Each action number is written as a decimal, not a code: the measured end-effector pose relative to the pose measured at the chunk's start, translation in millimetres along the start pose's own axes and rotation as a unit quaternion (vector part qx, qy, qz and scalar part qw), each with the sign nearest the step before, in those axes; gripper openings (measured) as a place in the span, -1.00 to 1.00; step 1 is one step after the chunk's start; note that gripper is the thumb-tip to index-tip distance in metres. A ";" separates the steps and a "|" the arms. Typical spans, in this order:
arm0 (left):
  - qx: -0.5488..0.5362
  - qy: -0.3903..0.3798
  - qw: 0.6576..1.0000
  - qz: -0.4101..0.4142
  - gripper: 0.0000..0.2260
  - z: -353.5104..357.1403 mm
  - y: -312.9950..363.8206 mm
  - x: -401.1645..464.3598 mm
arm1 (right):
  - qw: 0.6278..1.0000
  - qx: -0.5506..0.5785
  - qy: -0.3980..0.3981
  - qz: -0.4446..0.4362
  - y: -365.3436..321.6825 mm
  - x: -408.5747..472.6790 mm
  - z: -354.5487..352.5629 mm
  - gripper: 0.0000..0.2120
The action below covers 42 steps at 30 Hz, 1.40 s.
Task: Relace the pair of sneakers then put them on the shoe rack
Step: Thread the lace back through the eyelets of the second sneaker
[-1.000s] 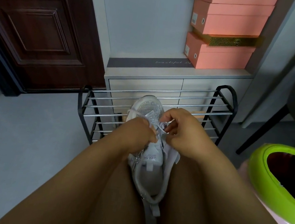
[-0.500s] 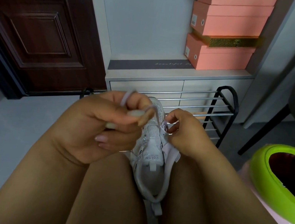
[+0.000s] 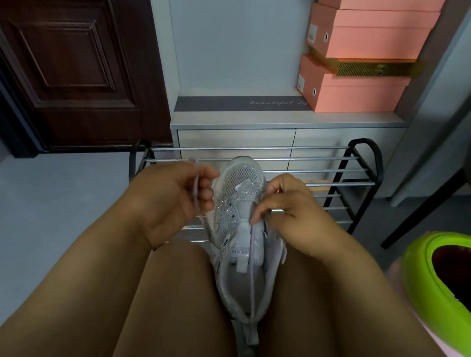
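Note:
A white glittery sneaker point(image 3: 238, 197) rests between my thighs, toe pointing away from me. My left hand point(image 3: 168, 198) is beside its left flank and pinches one end of the pale lilac lace point(image 3: 196, 186). My right hand point(image 3: 291, 211) sits at the right eyelets with its fingers curled onto the other lace end point(image 3: 253, 268), which trails down over the tongue into the heel opening. Just beyond the shoe stands the black shoe rack point(image 3: 352, 179) with silver bars. Only one sneaker is in view.
A grey drawer cabinet point(image 3: 234, 137) stands behind the rack, with stacked pink shoe boxes point(image 3: 358, 86) on top. A dark wooden door point(image 3: 62, 49) is at left. A green-rimmed bin point(image 3: 418, 271) stands close at my right, with a dark chair leg point(image 3: 428, 207) behind it.
My left hand rose toward the camera pulling the lace up, then came back down beside the shoe's left side still holding it. My right hand stayed at the eyelets.

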<state>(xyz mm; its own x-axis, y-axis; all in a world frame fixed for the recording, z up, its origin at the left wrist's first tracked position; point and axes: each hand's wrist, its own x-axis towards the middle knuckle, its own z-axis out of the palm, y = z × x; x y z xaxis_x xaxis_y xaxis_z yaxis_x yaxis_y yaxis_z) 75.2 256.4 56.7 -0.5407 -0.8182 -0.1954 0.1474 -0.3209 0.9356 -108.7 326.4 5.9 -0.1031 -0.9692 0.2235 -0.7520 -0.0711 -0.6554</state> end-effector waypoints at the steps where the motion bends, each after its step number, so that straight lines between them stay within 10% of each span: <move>1: 0.020 0.029 0.999 0.022 -0.71 -1.4 -4.6 3.4 | 1.000 -0.006 0.004 0.000 -1.4 -0.2 0.4 -0.74; 8: 0.109 0.077 0.985 0.111 -0.72 -11.5 -28.4 15.2 | 0.981 0.094 0.148 0.083 -38.3 -4.3 6.0 -0.88; 17: 0.187 0.060 0.972 0.126 -0.93 -15.7 -36.7 17.3 | 0.973 -0.105 -0.005 0.205 -67.8 8.4 34.2 -0.50; 25: 0.239 0.048 0.956 0.160 -0.87 -18.6 -37.6 20.2 | 0.973 0.025 -0.038 0.225 -47.6 13.2 39.9 -0.84; 42: 0.538 0.068 0.794 0.273 -0.91 -17.2 -41.5 28.8 | 0.976 0.080 -0.005 0.201 -38.8 13.8 46.0 -0.87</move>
<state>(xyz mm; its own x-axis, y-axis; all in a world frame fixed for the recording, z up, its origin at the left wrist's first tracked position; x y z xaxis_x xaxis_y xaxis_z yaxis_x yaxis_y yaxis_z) 67.7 237.9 7.2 -0.5343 -0.7628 0.3643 -0.5042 0.6335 0.5870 -51.0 304.9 1.3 -0.3612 -0.9289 -0.0821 -0.5403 0.2802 -0.7935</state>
